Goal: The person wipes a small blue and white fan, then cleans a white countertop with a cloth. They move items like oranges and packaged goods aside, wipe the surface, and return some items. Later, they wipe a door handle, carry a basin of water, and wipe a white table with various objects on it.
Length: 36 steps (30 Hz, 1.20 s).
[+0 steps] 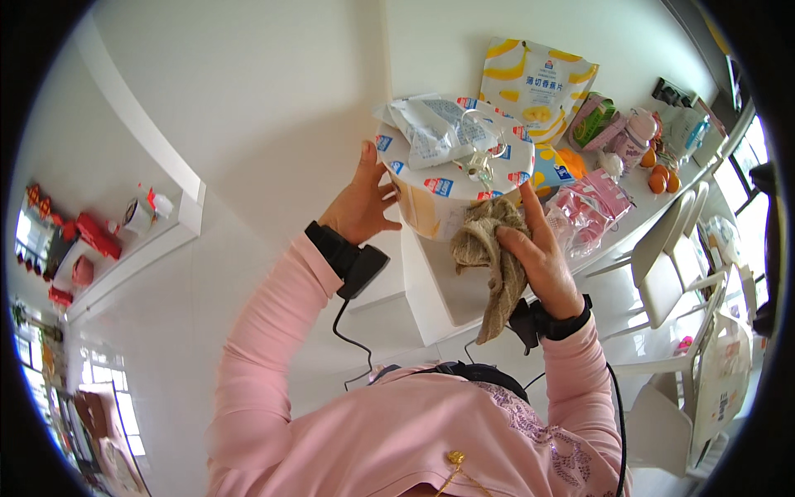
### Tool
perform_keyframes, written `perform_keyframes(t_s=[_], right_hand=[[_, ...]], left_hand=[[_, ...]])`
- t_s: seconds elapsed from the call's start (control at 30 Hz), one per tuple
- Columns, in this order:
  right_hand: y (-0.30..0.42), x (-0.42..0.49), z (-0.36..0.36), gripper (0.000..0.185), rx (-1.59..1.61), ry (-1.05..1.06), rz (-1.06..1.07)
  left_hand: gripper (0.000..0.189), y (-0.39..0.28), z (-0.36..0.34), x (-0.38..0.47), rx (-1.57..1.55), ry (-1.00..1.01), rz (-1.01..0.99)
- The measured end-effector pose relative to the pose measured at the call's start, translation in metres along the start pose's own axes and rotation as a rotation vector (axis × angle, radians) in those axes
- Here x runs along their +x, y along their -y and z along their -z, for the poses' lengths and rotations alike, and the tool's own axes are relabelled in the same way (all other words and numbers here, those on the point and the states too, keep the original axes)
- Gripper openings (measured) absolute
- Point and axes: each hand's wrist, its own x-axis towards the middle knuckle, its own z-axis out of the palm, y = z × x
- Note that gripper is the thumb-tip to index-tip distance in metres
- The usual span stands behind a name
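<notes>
A round tub (428, 208) with a white lid, printed with red and blue logos, is between my two hands. My left hand (360, 202) is against its left side, thumb up by the lid rim and fingers spread lower down. A crumpled brown cloth (490, 248) is in my right hand (540, 251), pressed to the tub's front right side, and its loose end hangs down. My right index finger reaches along the tub's side. On the lid lie silvery-white packets (428, 127) and a small clear plastic item (478, 164). Whether the tub's base is supported is unclear.
A banana-chip bag (537, 87) leans on the wall behind. To the right are pink packaging (590, 205), a pink-white bottle (636, 136), several brown eggs (664, 179) and a power strip (671, 93). White chairs (664, 273) stand at right. Black cables run from my wrists.
</notes>
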Motion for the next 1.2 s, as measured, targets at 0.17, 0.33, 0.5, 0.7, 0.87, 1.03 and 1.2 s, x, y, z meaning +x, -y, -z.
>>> perform_keyframes(t_s=[0.17,0.33,0.5,0.7,0.87,1.03,1.2], right_hand=[[-0.009,-0.008,-0.021,0.083,0.002,-0.024,-0.042],[-0.013,-0.019,-0.045,0.084,-0.099,-0.054,-0.033],[-0.009,-0.031,-0.057,0.08,-0.008,-0.101,-0.116],[-0.008,-0.033,-0.061,0.074,-0.088,-0.109,-0.106],[-0.016,-0.039,-0.064,0.074,0.008,-0.06,-0.158],[-0.022,-0.043,-0.064,0.059,-0.145,0.06,-0.121],[-0.002,-0.039,-0.045,0.041,0.17,-0.197,-0.054]], left_hand=[[0.093,-0.004,0.019,-0.002,-0.079,0.047,-0.004],[0.088,0.011,0.04,-0.005,-0.083,-0.047,-0.013],[0.08,0.037,0.065,0.014,-0.286,0.039,0.161],[0.056,0.077,0.072,0.032,-0.407,0.124,0.09],[0.044,0.094,0.084,0.029,-0.593,0.164,0.012],[0.042,0.094,0.122,0.02,-0.619,0.329,-0.026],[0.044,0.091,0.158,0.0,-0.652,0.34,-0.123]])
